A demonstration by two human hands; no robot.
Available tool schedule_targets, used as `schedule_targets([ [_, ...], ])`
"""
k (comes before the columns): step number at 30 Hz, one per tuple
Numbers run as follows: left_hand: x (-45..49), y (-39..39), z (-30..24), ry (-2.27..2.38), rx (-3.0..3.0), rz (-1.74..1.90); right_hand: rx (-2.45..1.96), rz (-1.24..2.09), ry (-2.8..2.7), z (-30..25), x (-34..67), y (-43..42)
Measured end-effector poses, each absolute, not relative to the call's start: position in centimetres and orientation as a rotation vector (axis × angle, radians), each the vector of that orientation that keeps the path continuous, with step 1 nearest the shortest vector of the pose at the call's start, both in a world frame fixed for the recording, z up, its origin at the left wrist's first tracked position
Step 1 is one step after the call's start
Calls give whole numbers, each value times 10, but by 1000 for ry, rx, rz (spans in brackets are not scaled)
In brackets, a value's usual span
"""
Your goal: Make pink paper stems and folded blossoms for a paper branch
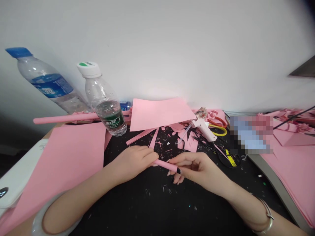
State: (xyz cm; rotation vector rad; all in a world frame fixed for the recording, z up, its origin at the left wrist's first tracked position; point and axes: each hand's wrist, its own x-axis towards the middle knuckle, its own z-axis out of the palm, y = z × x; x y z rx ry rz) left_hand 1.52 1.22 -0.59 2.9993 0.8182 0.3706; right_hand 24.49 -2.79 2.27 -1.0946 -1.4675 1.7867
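A thin pink paper tube is held level between both hands, low over the black tabletop. My left hand closes over its left end, which the fingers hide. At the other end, my right hand pinches the tube between thumb and fingers. Behind the hands lie pink paper scraps and narrow offcuts. A white glue gun rests among them at the back right, its nozzle toward the left.
A water bottle and a larger blue-capped bottle stand at the back left. Pink sheets lie on the left, with more paper at the right. Yellow-handled scissors and a black cable lie behind my right hand.
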Motion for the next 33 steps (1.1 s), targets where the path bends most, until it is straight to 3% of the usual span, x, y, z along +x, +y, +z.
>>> schedule_targets([
  [17, 16, 10, -6, 854, 3005, 252, -1102, 1841, -1563, 11, 245, -27],
  [26, 5, 19, -7, 1108, 2823, 491, -1033, 1147, -1710, 19, 257, -35],
  [33, 8, 16, -7, 1074, 2841, 514, -965, 1173, -1832, 19, 255, -38],
])
